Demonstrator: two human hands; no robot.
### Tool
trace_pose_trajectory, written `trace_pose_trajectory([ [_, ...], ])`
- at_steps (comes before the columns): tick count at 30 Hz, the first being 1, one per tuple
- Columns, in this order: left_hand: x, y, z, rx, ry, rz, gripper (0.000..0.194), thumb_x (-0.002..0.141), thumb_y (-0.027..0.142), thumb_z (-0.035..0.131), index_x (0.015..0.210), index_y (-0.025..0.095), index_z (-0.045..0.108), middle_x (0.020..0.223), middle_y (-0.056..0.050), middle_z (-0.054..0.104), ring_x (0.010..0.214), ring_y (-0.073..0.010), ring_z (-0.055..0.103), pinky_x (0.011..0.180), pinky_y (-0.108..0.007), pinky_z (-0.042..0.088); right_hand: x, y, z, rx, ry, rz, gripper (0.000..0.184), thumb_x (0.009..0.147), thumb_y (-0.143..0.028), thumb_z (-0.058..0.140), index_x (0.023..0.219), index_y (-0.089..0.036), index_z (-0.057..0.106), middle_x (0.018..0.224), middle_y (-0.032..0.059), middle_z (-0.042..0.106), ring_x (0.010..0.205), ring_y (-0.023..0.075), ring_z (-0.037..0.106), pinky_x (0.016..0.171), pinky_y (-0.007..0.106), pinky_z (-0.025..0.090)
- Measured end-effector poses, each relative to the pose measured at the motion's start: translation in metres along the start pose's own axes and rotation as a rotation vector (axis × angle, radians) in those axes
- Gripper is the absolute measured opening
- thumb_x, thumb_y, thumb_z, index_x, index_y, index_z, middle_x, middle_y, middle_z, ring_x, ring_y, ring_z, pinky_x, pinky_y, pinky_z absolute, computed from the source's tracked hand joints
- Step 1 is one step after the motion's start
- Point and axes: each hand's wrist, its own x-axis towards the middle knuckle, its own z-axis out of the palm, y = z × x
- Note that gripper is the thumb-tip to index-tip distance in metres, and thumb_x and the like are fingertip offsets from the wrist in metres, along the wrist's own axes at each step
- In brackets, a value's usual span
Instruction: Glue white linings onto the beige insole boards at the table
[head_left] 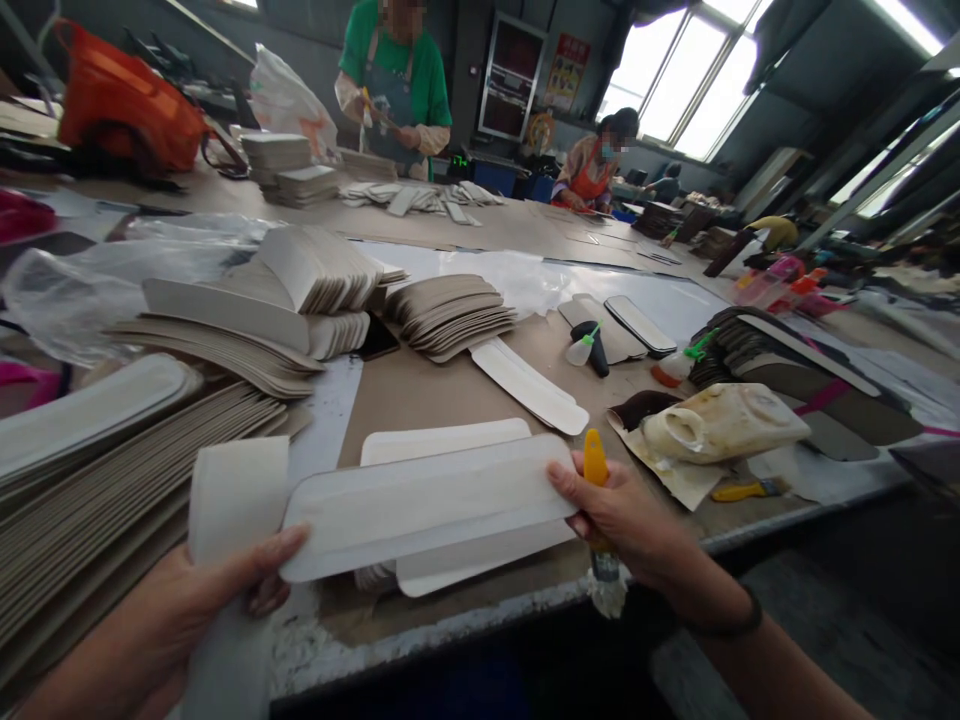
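Observation:
A long white panel [435, 500] with rounded corners and a grey rim is held level between both hands, above the front of the table. My left hand [202, 600] is closed on a limp white strip [238, 500] that hangs down past it, and its thumb presses the panel's left end. My right hand [622, 510] pinches the panel's right end. It also grips a paintbrush [596, 465] with a yellow handle, bristles pointing down and coated in something whitish. Beneath the held panel lie more white panels [480, 570], partly hidden.
Stacks of panels [142, 500] fill the left, with another stack [450, 315] farther back. To the right lie a glue-stained plastic jug [727, 425], a second brush [750, 490], squeeze bottles [581, 348] and dark panels [810, 370]. Two co-workers [397, 90] work beyond.

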Motion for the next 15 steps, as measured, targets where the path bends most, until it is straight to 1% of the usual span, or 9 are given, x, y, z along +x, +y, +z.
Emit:
trace_pose_trajectory([
  [1, 0.005, 0.012, 0.002, 0.045, -0.078, 0.006, 0.04, 0.041, 0.043, 0.086, 0.048, 0.017, 0.056, 0.045, 0.003, 0.053, 0.043, -0.0106, 0.046, 0.04, -0.019, 0.041, 0.008, -0.008, -0.006, -0.055, 0.002, -0.005, 0.046, 0.069, -0.061, 0.062, 0.061, -0.019, 0.046, 0.045, -0.0081, 0.039, 0.039, 0.004, 0.032, 0.038, 0.019, 0.02],
  [2, 0.01, 0.026, 0.006, 0.1, -0.143, 0.023, 0.042, 0.044, 0.047, 0.084, 0.047, 0.017, 0.055, 0.046, 0.002, 0.052, 0.043, -0.01, 0.045, 0.04, -0.019, 0.04, 0.017, -0.015, -0.012, -0.115, 0.005, -0.011, 0.046, 0.07, -0.06, 0.062, 0.06, -0.019, 0.045, 0.044, -0.0076, 0.04, 0.039, 0.0043, 0.033, 0.038, 0.019, 0.02],
  [3, 0.014, 0.039, 0.011, 0.154, -0.174, 0.051, 0.046, 0.042, 0.05, 0.083, 0.043, 0.017, 0.051, 0.045, 0.002, 0.05, 0.044, -0.0097, 0.044, 0.041, -0.018, 0.039, 0.027, -0.022, -0.018, -0.176, 0.003, -0.018, 0.044, 0.071, -0.059, 0.061, 0.06, -0.019, 0.045, 0.044, -0.0072, 0.041, 0.039, 0.0047, 0.033, 0.039, 0.019, 0.021],
  [5, 0.021, 0.061, 0.025, 0.25, -0.199, 0.088, 0.049, 0.038, 0.053, 0.081, 0.04, 0.017, 0.049, 0.043, 0.003, 0.047, 0.044, -0.0094, 0.041, 0.042, -0.019, 0.037, 0.049, -0.033, -0.029, -0.299, -0.018, -0.036, 0.041, 0.073, -0.054, 0.061, 0.058, -0.019, 0.045, 0.044, -0.0063, 0.043, 0.038, 0.0054, 0.035, 0.039, 0.02, 0.022],
  [7, 0.03, 0.073, 0.038, 0.32, -0.205, 0.11, 0.047, 0.037, 0.054, 0.078, 0.04, 0.018, 0.048, 0.042, 0.003, 0.046, 0.044, -0.009, 0.039, 0.042, -0.019, 0.034, 0.071, -0.039, -0.036, -0.435, -0.049, -0.039, 0.04, 0.076, -0.049, 0.059, 0.054, -0.019, 0.045, 0.042, -0.0056, 0.044, 0.038, 0.006, 0.035, 0.039, 0.02, 0.025],
  [9, 0.04, 0.075, 0.047, 0.361, -0.226, 0.124, 0.044, 0.041, 0.053, 0.075, 0.043, 0.018, 0.049, 0.042, 0.004, 0.046, 0.044, -0.0086, 0.037, 0.043, -0.019, 0.032, 0.09, -0.04, -0.038, -0.608, -0.068, -0.024, 0.041, 0.081, -0.043, 0.054, 0.05, -0.019, 0.044, 0.041, -0.0049, 0.044, 0.037, 0.0067, 0.037, 0.041, 0.021, 0.028],
  [11, 0.053, 0.07, 0.052, 0.396, -0.256, 0.133, 0.04, 0.045, 0.05, 0.073, 0.045, 0.018, 0.049, 0.042, 0.005, 0.046, 0.045, -0.0083, 0.037, 0.045, -0.019, 0.031, 0.104, -0.038, -0.037, -0.776, -0.062, -0.009, 0.04, 0.083, -0.036, 0.053, 0.048, -0.019, 0.044, 0.041, -0.0039, 0.046, 0.038, 0.0083, 0.041, 0.043, 0.022, 0.031],
  [13, 0.066, 0.064, 0.054, 0.443, -0.282, 0.125, 0.037, 0.048, 0.049, 0.07, 0.047, 0.017, 0.052, 0.044, 0.004, 0.049, 0.046, -0.0091, 0.04, 0.046, -0.019, 0.032, 0.112, -0.035, -0.035, -0.889, -0.014, -0.019, 0.035, 0.081, -0.029, 0.057, 0.049, -0.019, 0.047, 0.044, -0.0021, 0.05, 0.043, 0.0111, 0.047, 0.047, 0.023, 0.034],
  [15, 0.078, 0.058, 0.053, 0.506, -0.309, 0.105, 0.037, 0.047, 0.05, 0.069, 0.047, 0.016, 0.055, 0.045, 0.001, 0.053, 0.045, -0.0113, 0.043, 0.046, -0.021, 0.033, 0.112, -0.032, -0.034, -0.938, 0.074, -0.059, 0.029, 0.079, -0.027, 0.06, 0.053, -0.019, 0.05, 0.048, 0.0001, 0.054, 0.051, 0.0144, 0.053, 0.052, 0.025, 0.035],
])
